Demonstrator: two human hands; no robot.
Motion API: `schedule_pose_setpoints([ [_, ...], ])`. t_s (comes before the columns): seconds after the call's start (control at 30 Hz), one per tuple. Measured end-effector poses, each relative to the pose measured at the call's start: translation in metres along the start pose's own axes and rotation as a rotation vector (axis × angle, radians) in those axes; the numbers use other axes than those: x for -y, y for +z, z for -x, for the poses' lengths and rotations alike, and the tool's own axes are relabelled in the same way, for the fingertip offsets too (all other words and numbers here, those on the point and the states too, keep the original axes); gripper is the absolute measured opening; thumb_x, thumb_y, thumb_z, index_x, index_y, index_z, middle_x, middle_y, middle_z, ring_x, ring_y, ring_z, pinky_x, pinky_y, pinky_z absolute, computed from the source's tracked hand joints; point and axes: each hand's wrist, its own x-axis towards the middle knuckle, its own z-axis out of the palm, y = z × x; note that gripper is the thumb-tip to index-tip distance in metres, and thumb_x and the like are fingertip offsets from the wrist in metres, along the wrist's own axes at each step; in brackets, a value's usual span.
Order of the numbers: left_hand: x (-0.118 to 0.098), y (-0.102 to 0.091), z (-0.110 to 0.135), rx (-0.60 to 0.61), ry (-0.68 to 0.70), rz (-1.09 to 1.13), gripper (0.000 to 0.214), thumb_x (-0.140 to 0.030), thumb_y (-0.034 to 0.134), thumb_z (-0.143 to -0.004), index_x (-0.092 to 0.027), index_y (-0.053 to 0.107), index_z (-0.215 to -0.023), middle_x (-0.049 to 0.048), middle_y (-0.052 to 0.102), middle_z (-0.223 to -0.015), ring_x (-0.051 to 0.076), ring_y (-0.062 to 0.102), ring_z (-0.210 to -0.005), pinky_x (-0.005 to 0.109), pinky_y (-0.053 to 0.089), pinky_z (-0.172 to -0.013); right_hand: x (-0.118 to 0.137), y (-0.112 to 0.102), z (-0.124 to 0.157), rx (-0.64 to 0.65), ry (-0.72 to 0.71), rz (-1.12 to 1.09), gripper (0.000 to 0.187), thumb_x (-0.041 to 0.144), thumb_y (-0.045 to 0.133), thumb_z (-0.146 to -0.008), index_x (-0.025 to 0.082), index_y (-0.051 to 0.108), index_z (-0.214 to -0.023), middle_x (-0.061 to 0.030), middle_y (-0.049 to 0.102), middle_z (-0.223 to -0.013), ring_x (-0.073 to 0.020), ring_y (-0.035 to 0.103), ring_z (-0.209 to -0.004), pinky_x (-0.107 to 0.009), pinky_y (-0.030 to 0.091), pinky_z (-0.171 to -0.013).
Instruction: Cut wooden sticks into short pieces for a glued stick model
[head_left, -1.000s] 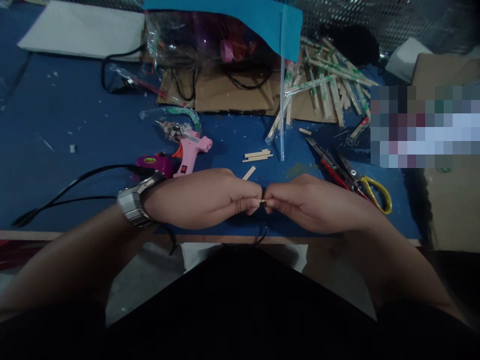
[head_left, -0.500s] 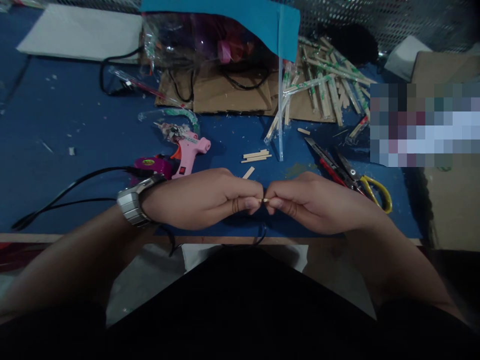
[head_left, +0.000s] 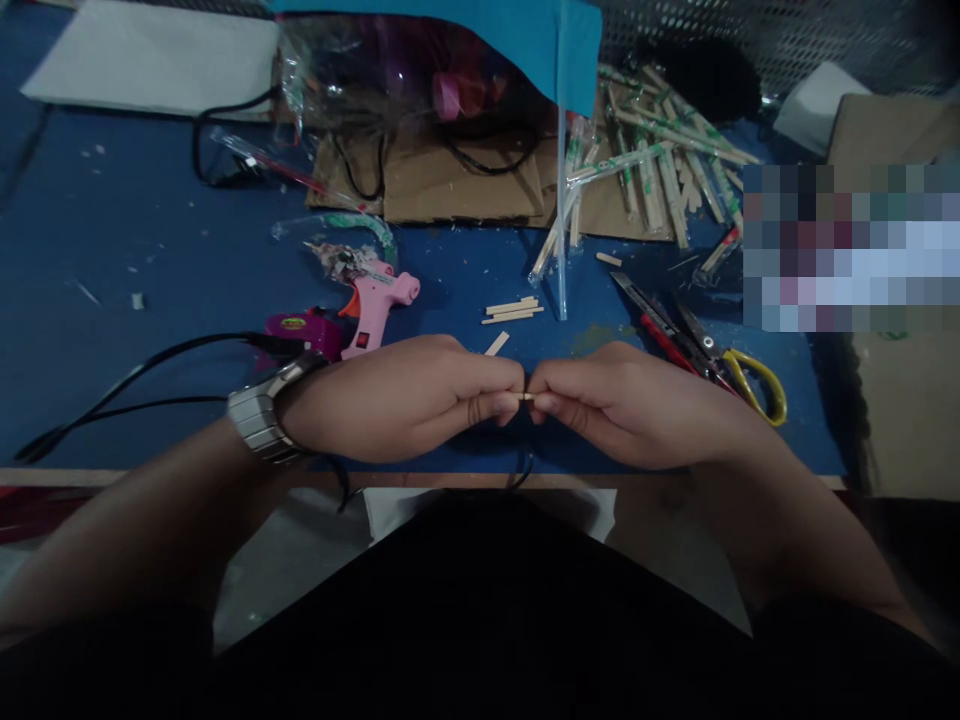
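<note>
My left hand (head_left: 405, 398) and my right hand (head_left: 630, 405) meet over the front edge of the blue table (head_left: 150, 250). Both are closed, thumbs and fingers pinching the two ends of a short thin wooden stick (head_left: 526, 397); only a sliver of it shows between the fingertips. A metal watch (head_left: 259, 420) sits on my left wrist. Just beyond my hands lie a few cut stick pieces (head_left: 513, 311) and one loose piece (head_left: 496, 344).
A pink glue gun (head_left: 375, 300) with a black cord lies behind my left hand. A red utility knife (head_left: 651, 320) and yellow-handled scissors (head_left: 739, 372) lie at the right. Wrapped chopsticks (head_left: 652, 160) are heaped on cardboard (head_left: 450, 180) at the back, under a blue sheet (head_left: 525, 30).
</note>
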Motion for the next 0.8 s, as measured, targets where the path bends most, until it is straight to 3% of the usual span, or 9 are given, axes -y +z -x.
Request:
schedule_pose_setpoints([
  [0.4, -0.001, 0.003, 0.0, -0.036, -0.031, -0.013, 0.032, -0.034, 0.049, -0.119, -0.023, 0.064, -0.092, -0.0036, 0.073, -0.079, 0.012, 0.064, -0.067, 0.027, 0.039, -0.064, 0.004, 0.001, -0.001, -0.018, 0.028, 0.04, 0.022, 0.029, 0.049, -0.117, 0.024, 0.058, -0.098, 0.0038, 0.064, -0.074, -0.0123, 0.054, -0.062, -0.027, 0.033, -0.063],
  [0.63, -0.004, 0.003, -0.001, -0.073, -0.066, -0.01, 0.034, -0.033, 0.046, -0.119, -0.023, 0.065, -0.093, -0.0026, 0.076, -0.084, 0.013, 0.067, -0.072, 0.026, 0.042, -0.067, 0.009, 0.01, -0.001, -0.04, 0.126, 0.393, 0.021, 0.026, 0.047, -0.113, 0.022, 0.068, -0.108, -0.0001, 0.066, -0.072, -0.0168, 0.046, -0.058, -0.033, 0.022, -0.061],
  [0.8, -0.003, 0.001, -0.003, -0.056, -0.085, -0.003, 0.041, -0.039, 0.043, -0.119, -0.023, 0.061, -0.086, -0.0016, 0.071, -0.077, 0.014, 0.062, -0.067, 0.029, 0.04, -0.064, 0.011, 0.018, -0.001, -0.053, 0.042, 0.631, 0.028, 0.017, 0.04, -0.112, 0.02, 0.068, -0.112, -0.0041, 0.068, -0.072, -0.0204, 0.05, -0.061, -0.038, 0.019, -0.066],
])
